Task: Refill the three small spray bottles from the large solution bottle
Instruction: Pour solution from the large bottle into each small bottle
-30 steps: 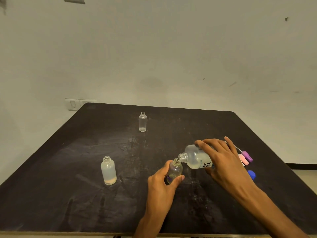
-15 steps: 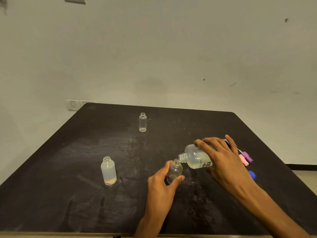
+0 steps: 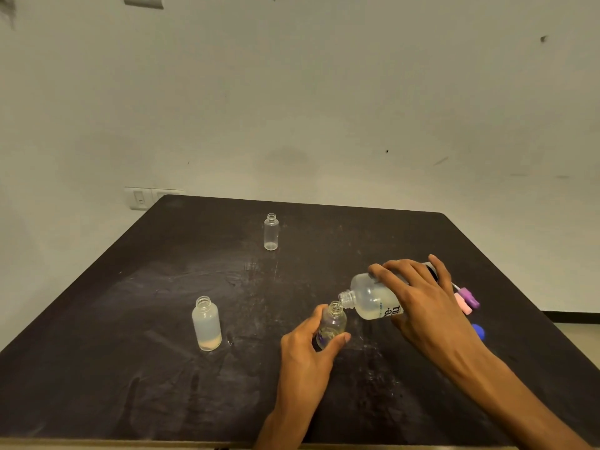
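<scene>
Pouring | our right hand (image 3: 422, 306) grips the large frosted plastic solution bottle (image 3: 373, 298), neck pointing 8 o'clock | our left hand (image 3: 308, 349) clasps the small clear spray bottle (image 3: 331, 326) beneath.

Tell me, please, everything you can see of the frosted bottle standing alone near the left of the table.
The frosted bottle is small, round and translucent, plastic by the look of it, with a threaded neck and no cap. It stands upright on the dark table, left of both hands, and nothing touches it. A shallow layer of pale, slightly peach liquid sits at its bottom; the rest looks empty.
</scene>
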